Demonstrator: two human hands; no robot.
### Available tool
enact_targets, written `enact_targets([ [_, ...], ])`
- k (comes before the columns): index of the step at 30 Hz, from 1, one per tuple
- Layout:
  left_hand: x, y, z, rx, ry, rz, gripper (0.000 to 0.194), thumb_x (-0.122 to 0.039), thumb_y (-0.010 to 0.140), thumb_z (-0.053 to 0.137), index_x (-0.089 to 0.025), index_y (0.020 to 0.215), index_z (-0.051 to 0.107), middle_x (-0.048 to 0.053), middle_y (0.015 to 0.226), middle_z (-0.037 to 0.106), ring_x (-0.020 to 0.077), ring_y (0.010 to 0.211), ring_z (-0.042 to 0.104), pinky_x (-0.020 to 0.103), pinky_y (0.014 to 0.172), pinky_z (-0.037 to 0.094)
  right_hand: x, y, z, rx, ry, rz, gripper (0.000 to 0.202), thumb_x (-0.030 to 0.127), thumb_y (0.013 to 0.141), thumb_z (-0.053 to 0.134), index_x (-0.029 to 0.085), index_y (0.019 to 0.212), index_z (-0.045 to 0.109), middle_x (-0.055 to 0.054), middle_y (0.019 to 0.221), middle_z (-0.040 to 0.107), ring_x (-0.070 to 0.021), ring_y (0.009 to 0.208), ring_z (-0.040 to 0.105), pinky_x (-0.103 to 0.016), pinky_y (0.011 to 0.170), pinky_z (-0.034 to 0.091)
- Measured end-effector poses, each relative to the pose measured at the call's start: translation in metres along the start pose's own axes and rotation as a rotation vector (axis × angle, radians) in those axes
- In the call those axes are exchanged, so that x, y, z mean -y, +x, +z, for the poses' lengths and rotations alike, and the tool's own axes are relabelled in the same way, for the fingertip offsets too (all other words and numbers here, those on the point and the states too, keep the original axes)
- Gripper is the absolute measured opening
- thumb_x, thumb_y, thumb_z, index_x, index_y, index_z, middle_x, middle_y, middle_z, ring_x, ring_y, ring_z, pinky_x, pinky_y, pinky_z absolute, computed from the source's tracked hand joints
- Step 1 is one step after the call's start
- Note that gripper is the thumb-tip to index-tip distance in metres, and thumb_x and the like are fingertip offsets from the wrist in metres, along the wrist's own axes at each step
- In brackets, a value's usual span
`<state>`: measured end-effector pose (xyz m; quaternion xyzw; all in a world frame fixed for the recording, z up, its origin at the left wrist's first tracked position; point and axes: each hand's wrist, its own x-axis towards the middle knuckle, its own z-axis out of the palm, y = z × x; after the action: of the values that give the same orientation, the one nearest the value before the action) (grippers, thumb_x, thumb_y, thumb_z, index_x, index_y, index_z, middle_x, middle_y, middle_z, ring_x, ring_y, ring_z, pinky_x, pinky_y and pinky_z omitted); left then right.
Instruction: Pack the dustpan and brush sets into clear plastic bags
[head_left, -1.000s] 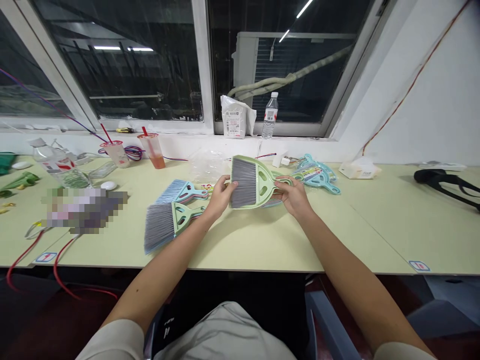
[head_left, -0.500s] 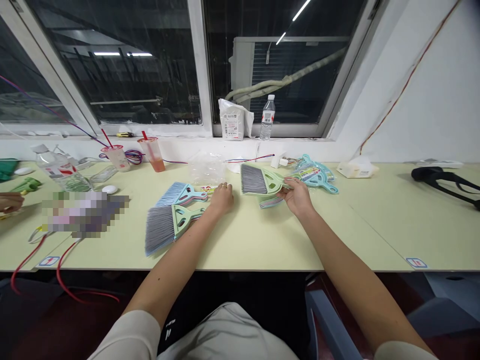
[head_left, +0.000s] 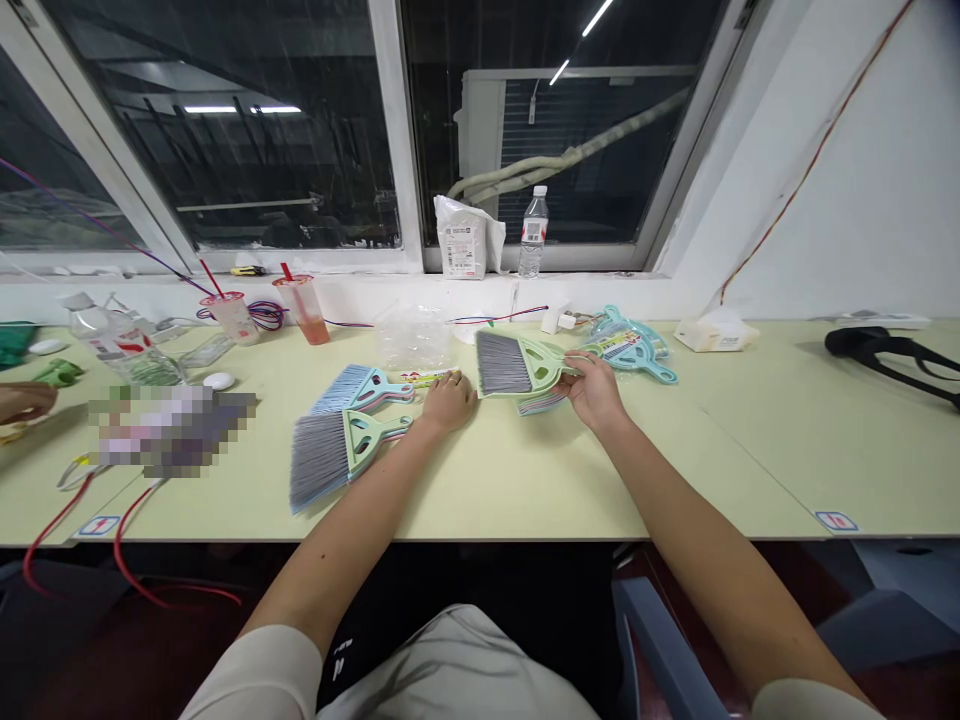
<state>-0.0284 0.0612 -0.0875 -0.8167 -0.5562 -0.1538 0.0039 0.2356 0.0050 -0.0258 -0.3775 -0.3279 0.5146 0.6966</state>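
My right hand [head_left: 596, 390] is closed around the handle of a green hand broom [head_left: 517, 362] with grey bristles, raised off the table. Beneath it shows the striped edge of stacked pink and blue pieces [head_left: 541, 403]. My left hand [head_left: 450, 400] lies on the table, fingers stretched forward, beside a yellow printed label strip [head_left: 427, 377] and close to the green broom's left edge. Left of that hand lie a blue broom [head_left: 352, 388] and another green broom [head_left: 326, 460], handles pointing right. Blue dustpan-like pieces in clear wrap [head_left: 634, 345] lie past my right hand.
Clear plastic wrap [head_left: 412, 335], two drink cups [head_left: 304, 310] with red straws and a water bottle [head_left: 124, 335] stand along the back. A tissue pack [head_left: 716, 333] and a black strapped item [head_left: 892, 365] are at right. Another person's hand [head_left: 26, 402] is at far left.
The green broom in my right hand has shifted slightly left. My left hand has moved a little right and flattened towards the table beside it.
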Motion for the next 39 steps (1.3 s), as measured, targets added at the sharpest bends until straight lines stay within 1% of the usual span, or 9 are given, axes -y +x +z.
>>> enact_targets([
  [3, -0.001, -0.001, -0.001, -0.015, -0.005, 0.014, 0.056, -0.035, 0.1, 0.044, -0.015, 0.152, 0.05, 0.017, 0.158, 0.049, 0.0328, 0.151, 0.038, 0.048, 0.122, 0.028, 0.0, 0.0, 0.0, -0.002, 0.004, 0.004, 0.031, 0.018, 0.065, 0.077, 0.023, 0.09, 0.06, 0.0, 0.074, 0.069, -0.0189, 0.057, 0.068, -0.032, 0.046, 0.058],
  [9, -0.005, -0.005, -0.001, -0.051, 0.038, -0.063, 0.048, -0.044, 0.1, 0.047, -0.018, 0.135, 0.066, 0.021, 0.154, 0.051, 0.0407, 0.147, 0.038, 0.056, 0.119, 0.027, -0.001, 0.0, -0.001, 0.01, -0.007, 0.002, 0.03, 0.019, 0.066, 0.078, 0.023, 0.09, 0.06, 0.0, 0.075, 0.069, -0.0184, 0.059, 0.069, -0.031, 0.046, 0.058],
  [11, -0.005, -0.005, -0.001, -0.039, 0.051, -0.079, 0.047, -0.044, 0.1, 0.046, -0.018, 0.132, 0.068, 0.021, 0.15, 0.054, 0.0405, 0.145, 0.04, 0.057, 0.117, 0.03, -0.001, 0.0, -0.001, 0.01, -0.01, 0.002, 0.03, 0.019, 0.066, 0.078, 0.023, 0.09, 0.06, 0.0, 0.075, 0.069, -0.0183, 0.058, 0.068, -0.031, 0.046, 0.058],
  [15, -0.007, -0.006, -0.003, -0.023, 0.059, -0.067, 0.048, -0.043, 0.1, 0.045, -0.017, 0.134, 0.067, 0.021, 0.147, 0.056, 0.0381, 0.141, 0.044, 0.052, 0.114, 0.035, -0.002, 0.001, -0.001, 0.013, -0.007, 0.004, 0.031, 0.019, 0.065, 0.078, 0.023, 0.09, 0.061, 0.0, 0.075, 0.069, -0.0185, 0.058, 0.068, -0.032, 0.046, 0.058],
  [18, -0.008, -0.007, -0.005, -0.032, 0.038, -0.058, 0.048, -0.039, 0.1, 0.045, -0.015, 0.135, 0.066, 0.022, 0.147, 0.056, 0.0375, 0.14, 0.045, 0.051, 0.114, 0.035, -0.002, 0.001, -0.002, 0.017, -0.007, 0.01, 0.03, 0.019, 0.066, 0.077, 0.023, 0.091, 0.061, 0.0, 0.076, 0.07, -0.0188, 0.059, 0.069, -0.031, 0.047, 0.058],
  [21, -0.01, -0.009, -0.006, -0.042, 0.029, -0.059, 0.046, -0.036, 0.099, 0.046, -0.016, 0.136, 0.065, 0.02, 0.146, 0.058, 0.0357, 0.14, 0.046, 0.049, 0.114, 0.036, -0.002, 0.001, -0.003, 0.021, -0.015, 0.011, 0.03, 0.019, 0.066, 0.077, 0.023, 0.092, 0.062, 0.0, 0.075, 0.07, -0.0189, 0.06, 0.069, -0.031, 0.046, 0.058],
  [27, -0.011, -0.01, -0.008, -0.061, -0.013, -0.049, 0.05, -0.033, 0.098, 0.047, -0.018, 0.145, 0.058, 0.018, 0.145, 0.06, 0.0337, 0.138, 0.049, 0.048, 0.113, 0.037, -0.002, 0.0, -0.001, 0.017, -0.025, 0.003, 0.032, 0.019, 0.065, 0.078, 0.023, 0.091, 0.06, 0.0, 0.074, 0.068, -0.0198, 0.058, 0.069, -0.032, 0.045, 0.058],
  [33, -0.014, -0.011, -0.012, -0.05, -0.011, -0.047, 0.044, -0.028, 0.099, 0.046, -0.018, 0.138, 0.062, 0.017, 0.14, 0.064, 0.0321, 0.131, 0.055, 0.046, 0.108, 0.041, -0.002, 0.001, -0.002, 0.03, -0.024, 0.005, 0.033, 0.019, 0.065, 0.079, 0.023, 0.092, 0.061, 0.0, 0.073, 0.069, -0.0198, 0.058, 0.069, -0.032, 0.045, 0.058],
  [39, -0.016, -0.011, -0.014, -0.05, -0.015, -0.053, 0.039, -0.027, 0.099, 0.047, -0.019, 0.132, 0.066, 0.016, 0.14, 0.063, 0.0323, 0.129, 0.055, 0.045, 0.105, 0.044, -0.002, 0.001, -0.001, 0.028, -0.034, 0.008, 0.032, 0.02, 0.065, 0.077, 0.023, 0.092, 0.06, 0.0, 0.073, 0.069, -0.02, 0.057, 0.068, -0.032, 0.044, 0.057],
])
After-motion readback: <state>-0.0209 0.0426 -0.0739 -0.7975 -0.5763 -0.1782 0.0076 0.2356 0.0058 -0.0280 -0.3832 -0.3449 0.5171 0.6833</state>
